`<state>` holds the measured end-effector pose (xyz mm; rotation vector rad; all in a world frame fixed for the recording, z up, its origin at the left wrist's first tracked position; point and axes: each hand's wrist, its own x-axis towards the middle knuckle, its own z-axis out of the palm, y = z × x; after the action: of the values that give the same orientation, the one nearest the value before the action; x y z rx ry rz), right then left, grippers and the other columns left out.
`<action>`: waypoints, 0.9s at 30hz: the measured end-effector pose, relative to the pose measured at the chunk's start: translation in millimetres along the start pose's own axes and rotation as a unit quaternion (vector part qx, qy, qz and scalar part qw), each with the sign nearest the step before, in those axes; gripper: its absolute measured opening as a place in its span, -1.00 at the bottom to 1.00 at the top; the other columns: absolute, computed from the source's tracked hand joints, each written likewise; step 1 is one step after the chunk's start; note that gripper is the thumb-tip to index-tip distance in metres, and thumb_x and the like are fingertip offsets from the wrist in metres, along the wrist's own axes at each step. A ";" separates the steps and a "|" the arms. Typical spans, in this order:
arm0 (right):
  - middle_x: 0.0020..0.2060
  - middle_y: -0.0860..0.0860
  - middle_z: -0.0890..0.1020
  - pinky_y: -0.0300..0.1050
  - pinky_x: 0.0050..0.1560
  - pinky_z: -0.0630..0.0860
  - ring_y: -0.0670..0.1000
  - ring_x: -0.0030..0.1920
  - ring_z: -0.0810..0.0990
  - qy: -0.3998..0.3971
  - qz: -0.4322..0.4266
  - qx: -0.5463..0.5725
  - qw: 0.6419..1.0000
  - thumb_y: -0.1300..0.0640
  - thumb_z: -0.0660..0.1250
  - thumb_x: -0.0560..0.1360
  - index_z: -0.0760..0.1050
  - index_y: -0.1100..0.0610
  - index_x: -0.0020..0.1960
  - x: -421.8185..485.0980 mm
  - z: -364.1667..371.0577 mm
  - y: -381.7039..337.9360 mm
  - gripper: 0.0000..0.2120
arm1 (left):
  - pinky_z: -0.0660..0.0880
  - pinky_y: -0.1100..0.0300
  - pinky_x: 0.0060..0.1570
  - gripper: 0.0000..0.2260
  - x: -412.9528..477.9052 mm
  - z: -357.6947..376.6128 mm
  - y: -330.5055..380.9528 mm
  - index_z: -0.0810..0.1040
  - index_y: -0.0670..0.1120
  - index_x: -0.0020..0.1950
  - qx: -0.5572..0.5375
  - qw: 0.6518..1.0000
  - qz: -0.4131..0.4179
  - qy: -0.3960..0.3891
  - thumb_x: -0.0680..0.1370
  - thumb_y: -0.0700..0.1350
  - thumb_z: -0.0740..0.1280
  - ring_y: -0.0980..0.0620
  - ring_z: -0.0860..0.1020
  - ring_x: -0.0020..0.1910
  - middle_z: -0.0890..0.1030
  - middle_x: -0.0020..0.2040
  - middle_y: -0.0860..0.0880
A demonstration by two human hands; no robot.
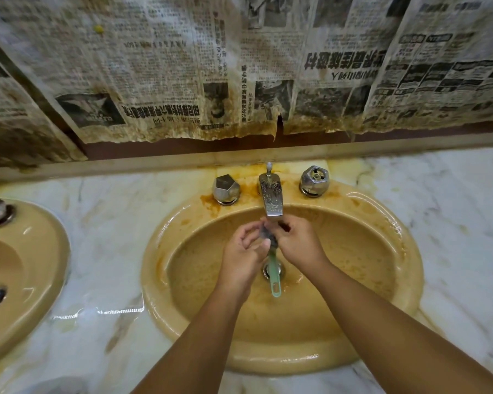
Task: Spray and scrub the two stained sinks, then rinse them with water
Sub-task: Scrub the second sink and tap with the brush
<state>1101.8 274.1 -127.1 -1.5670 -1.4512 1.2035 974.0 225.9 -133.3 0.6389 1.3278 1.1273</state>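
Both hands met just beneath the faucet spout (272, 200), near the back edge of the stained sink (410, 280) in the middle of the counter (111, 237); that spot suited wetting or washing out the scrub brush (274, 277), though whether water was running could not be told. The right hand (299, 243) had its fingers clamped on the brush just by its dark head, which kept the head up under the spout while the green handle hung down over the drain (266, 271); the left hand (245, 251) curled its fingers about the head with the thumb against the neck, probably to work grime out of it. The two knobs (225, 189) flanked the spout along the sink's back rim, within easy reach but untouched. Brown staining ran along the back rim and the basin wall, so this sink looked far from done; the second sink (26, 265) lay at the counter's left edge, well apart from the hands. Soiled newspaper (154, 66) hung above the counter's back edge, perhaps to shield the wall from splashes.
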 end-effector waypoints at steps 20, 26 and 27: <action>0.46 -0.24 0.20 -0.39 0.22 0.37 -0.19 0.38 0.31 -0.163 -0.108 -0.159 0.968 -0.03 0.70 0.26 0.15 -0.03 0.63 -7.4 -31.1 14.1 0.11 | 0.65 -0.01 -0.19 -0.99 2.8 14.5 4.5 0.65 -0.15 -0.01 0.056 0.996 -0.014 0.070 0.58 -0.22 0.45 -0.08 0.71 -0.13 0.70 -0.03 -0.21; 0.27 -0.09 0.52 -0.04 0.20 0.49 -0.03 0.22 0.43 -0.128 -0.153 -0.236 0.951 -0.10 0.67 0.26 0.48 0.02 0.41 6.5 -31.4 13.7 -0.21 | 0.61 0.14 -0.22 -0.97 2.7 11.9 6.7 0.62 -0.16 0.04 0.026 0.997 -0.031 0.071 0.61 -0.24 0.41 0.01 0.70 -0.16 0.69 -0.04 -0.18; 0.23 -0.09 0.55 -0.06 0.17 0.48 -0.03 0.18 0.43 -0.118 -0.163 -0.238 0.950 -0.10 0.67 0.26 0.52 0.03 0.36 5.5 -31.4 14.7 -0.27 | 0.62 0.13 -0.21 -0.96 2.1 12.7 6.9 0.62 -0.16 0.05 0.014 0.997 -0.039 0.070 0.61 -0.23 0.40 0.01 0.70 -0.16 0.69 -0.05 -0.17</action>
<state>1136.0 280.6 -130.8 -1.4251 -2.1860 0.9062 984.0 233.3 -125.6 0.5316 1.4773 1.1076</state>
